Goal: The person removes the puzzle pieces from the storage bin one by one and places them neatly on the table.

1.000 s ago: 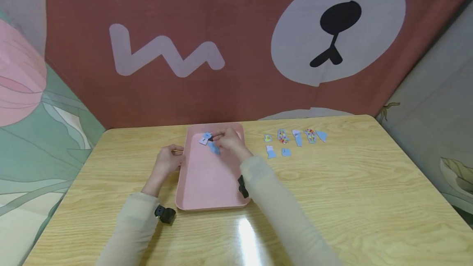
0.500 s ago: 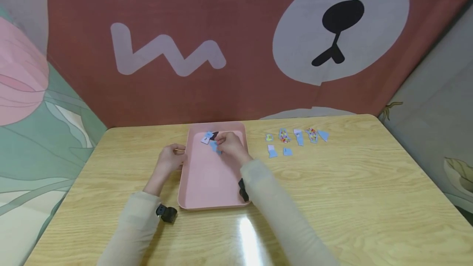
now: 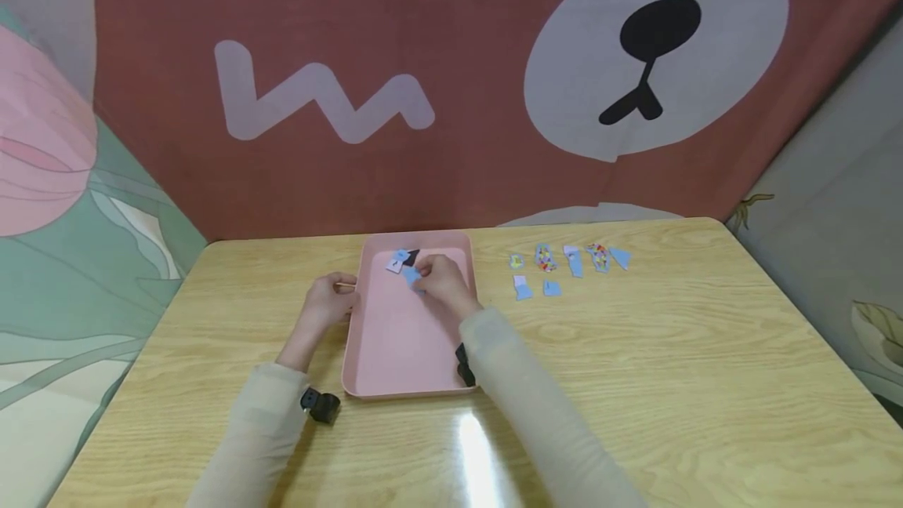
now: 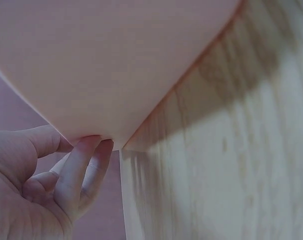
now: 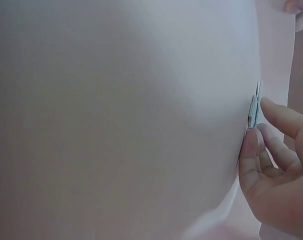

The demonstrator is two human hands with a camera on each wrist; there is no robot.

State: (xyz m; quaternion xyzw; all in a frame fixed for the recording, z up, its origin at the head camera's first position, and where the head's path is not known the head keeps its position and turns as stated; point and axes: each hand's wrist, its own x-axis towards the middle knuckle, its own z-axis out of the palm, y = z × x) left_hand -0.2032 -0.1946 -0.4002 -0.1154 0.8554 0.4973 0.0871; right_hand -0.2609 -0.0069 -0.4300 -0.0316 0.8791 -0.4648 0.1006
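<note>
The left hand point(image 3: 329, 302) is at the left side of a pink tray point(image 3: 395, 359). In the left wrist view its fingers point(image 4: 76, 175) press on the tray's outer wall while the thumb goes behind the rim, so it pinches the edge. Over the tray's far part, the right hand point(image 3: 446, 282) pinches a light blue puzzle piece point(image 3: 411, 276) between thumb and fingertips. In the right wrist view the thin pieces point(image 5: 254, 111) show edge-on at those fingertips. Just beyond lie a white-and-blue piece point(image 3: 395, 265) and a dark piece point(image 3: 412, 258), close together in the tray.
On the wooden table point(image 3: 635, 367), right of the tray, several puzzle pieces lie in two rows, among them a multicoloured piece point(image 3: 545, 257) and a blue triangular piece point(image 3: 620, 258). Behind the table's far edge hangs a brown printed cloth point(image 3: 466, 163).
The right hand has drawn slightly back toward the wearer, from the dark piece to the light blue one; the dark piece now shows more. The left hand stays at the tray's edge.
</note>
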